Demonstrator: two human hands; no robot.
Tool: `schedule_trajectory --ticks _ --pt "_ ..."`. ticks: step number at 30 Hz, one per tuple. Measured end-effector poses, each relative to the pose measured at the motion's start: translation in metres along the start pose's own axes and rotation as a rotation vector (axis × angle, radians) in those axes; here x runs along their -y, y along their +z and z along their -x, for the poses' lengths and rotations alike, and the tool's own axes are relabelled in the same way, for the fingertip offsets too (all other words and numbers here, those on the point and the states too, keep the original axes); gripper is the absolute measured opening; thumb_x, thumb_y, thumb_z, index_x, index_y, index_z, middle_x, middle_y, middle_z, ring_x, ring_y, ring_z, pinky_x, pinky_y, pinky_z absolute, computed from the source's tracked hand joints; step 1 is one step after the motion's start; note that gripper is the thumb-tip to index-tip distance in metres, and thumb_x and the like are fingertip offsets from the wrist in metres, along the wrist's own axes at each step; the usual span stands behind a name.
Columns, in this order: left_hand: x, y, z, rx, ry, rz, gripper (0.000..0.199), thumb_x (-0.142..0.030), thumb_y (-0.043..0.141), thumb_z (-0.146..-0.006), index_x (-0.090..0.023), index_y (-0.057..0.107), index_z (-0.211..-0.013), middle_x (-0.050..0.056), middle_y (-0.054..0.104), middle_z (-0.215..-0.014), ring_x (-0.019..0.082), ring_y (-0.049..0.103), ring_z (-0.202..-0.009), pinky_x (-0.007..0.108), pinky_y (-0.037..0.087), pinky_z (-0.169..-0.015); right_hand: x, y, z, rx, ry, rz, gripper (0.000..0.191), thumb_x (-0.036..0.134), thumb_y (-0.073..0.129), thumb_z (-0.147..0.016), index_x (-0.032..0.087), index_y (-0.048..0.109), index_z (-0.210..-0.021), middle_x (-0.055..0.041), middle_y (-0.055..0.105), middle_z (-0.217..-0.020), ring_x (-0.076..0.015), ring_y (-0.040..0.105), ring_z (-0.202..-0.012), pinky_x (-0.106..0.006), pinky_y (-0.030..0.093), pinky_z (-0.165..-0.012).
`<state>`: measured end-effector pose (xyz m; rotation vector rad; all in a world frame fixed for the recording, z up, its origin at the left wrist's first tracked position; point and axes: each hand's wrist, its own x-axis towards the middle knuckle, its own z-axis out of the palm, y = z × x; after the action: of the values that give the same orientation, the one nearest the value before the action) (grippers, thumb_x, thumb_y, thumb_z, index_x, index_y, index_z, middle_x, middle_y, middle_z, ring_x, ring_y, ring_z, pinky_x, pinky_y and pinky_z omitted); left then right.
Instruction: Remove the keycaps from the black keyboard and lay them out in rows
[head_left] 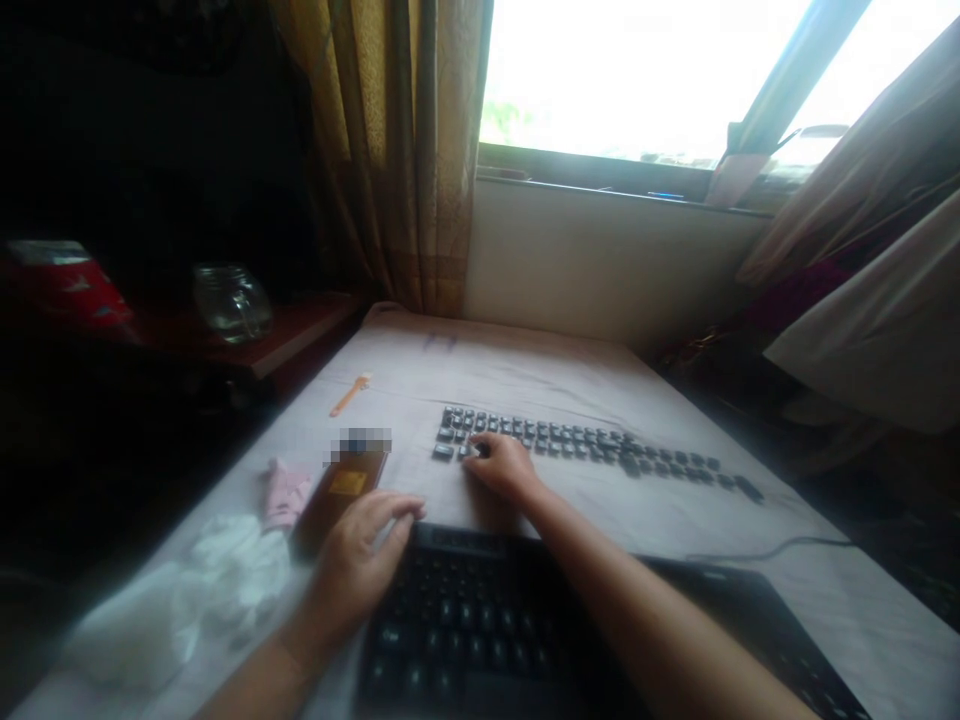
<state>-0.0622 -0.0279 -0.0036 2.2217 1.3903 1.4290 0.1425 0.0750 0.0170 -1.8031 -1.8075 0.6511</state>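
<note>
Loose dark keycaps [577, 440] are laid out in rows on the cloth-covered bed or table. At the left end of these rows is my right hand [504, 466], its thumb and fingertips closed on a keycap that is mostly hidden. A black keyboard [480, 560] lies nearest me, running beneath my right forearm, with keys visible on its left part. My left hand [371, 540] rests at its upper left corner, fingers stretched out and holding nothing visible.
Left of the keyboard lie a brown box [349, 480], a pink tube [287, 495] and a crumpled white plastic bag [240, 570]. An orange-handled brush [350, 395] lies farther back. A glass jar [232, 303] stands on a side shelf. A cable [780, 545] runs at right.
</note>
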Motion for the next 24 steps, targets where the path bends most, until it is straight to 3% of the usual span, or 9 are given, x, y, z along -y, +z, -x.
schedule_trajectory --ticks 5,8,10,13,17,21,24 --pt "0.001 0.000 0.001 0.025 0.006 -0.016 0.019 -0.022 0.054 -0.091 -0.022 0.073 -0.095 0.004 0.077 -0.091 0.020 0.074 -0.087 0.034 0.061 -0.081 0.005 -0.016 0.005 -0.020 0.002 -0.215 0.010 0.028 0.070 -0.075 0.021 0.076 -0.079 -0.0040 0.073 -0.075 -0.0233 0.068 -0.081 -0.032 0.049 -0.075" --pt "0.002 0.002 0.003 0.051 0.002 -0.026 0.019 -0.022 0.054 -0.091 -0.021 0.073 -0.096 0.005 0.077 -0.092 0.021 0.073 -0.088 0.034 0.061 -0.081 0.004 -0.033 0.013 -0.008 0.028 -0.412 0.031 0.046 0.062 -0.081 0.017 0.073 -0.078 -0.0010 0.063 -0.061 -0.0149 0.057 -0.054 -0.026 0.043 -0.053" --pt "0.003 0.003 0.004 0.068 -0.003 -0.036 0.019 -0.022 0.054 -0.091 -0.021 0.072 -0.097 0.005 0.077 -0.093 0.021 0.073 -0.089 0.035 0.060 -0.081 0.000 -0.045 0.022 -0.006 0.045 -0.537 0.046 0.059 0.054 -0.083 0.016 0.071 -0.082 0.0001 0.059 -0.060 -0.0111 0.048 -0.045 -0.024 0.037 -0.045" --pt "0.005 0.000 0.003 0.092 -0.004 -0.054 0.020 -0.022 0.053 -0.091 -0.020 0.072 -0.098 0.006 0.077 -0.094 0.021 0.072 -0.089 0.036 0.059 -0.082 -0.009 -0.061 0.036 -0.033 0.093 -0.763 0.054 0.068 0.052 -0.080 0.016 0.068 -0.080 -0.0006 0.058 -0.062 -0.0108 0.049 -0.048 -0.023 0.040 -0.045" --pt "0.008 -0.007 -0.003 0.114 0.000 -0.093 0.020 -0.022 0.052 -0.092 -0.020 0.071 -0.099 0.005 0.076 -0.095 0.022 0.070 -0.092 0.040 0.055 -0.087 -0.024 -0.077 0.052 -0.085 0.260 -1.125 0.047 0.062 0.060 -0.078 0.017 0.067 -0.069 -0.0031 0.061 -0.061 -0.0140 0.058 -0.052 -0.026 0.048 -0.052" --pt "0.012 -0.013 -0.007 0.141 -0.010 -0.138 0.021 -0.023 0.051 -0.092 -0.019 0.071 -0.099 0.007 0.076 -0.096 0.023 0.068 -0.092 0.041 0.054 -0.085 -0.036 -0.085 0.065 -0.114 0.296 -1.108 0.057 0.069 0.054 -0.079 0.017 0.062 -0.058 -0.0006 0.051 -0.048 -0.0098 0.044 -0.039 -0.022 0.034 -0.037" --pt "0.014 -0.013 -0.006 0.175 -0.016 -0.163 0.021 -0.025 0.051 -0.092 -0.019 0.071 -0.097 0.007 0.076 -0.094 0.024 0.068 -0.090 0.042 0.054 -0.084 -0.039 -0.088 0.071 -0.093 0.286 -1.056 0.061 0.077 0.059 -0.070 0.018 0.058 -0.056 0.0054 0.037 -0.041 -0.0057 0.029 -0.034 -0.020 0.020 -0.033"
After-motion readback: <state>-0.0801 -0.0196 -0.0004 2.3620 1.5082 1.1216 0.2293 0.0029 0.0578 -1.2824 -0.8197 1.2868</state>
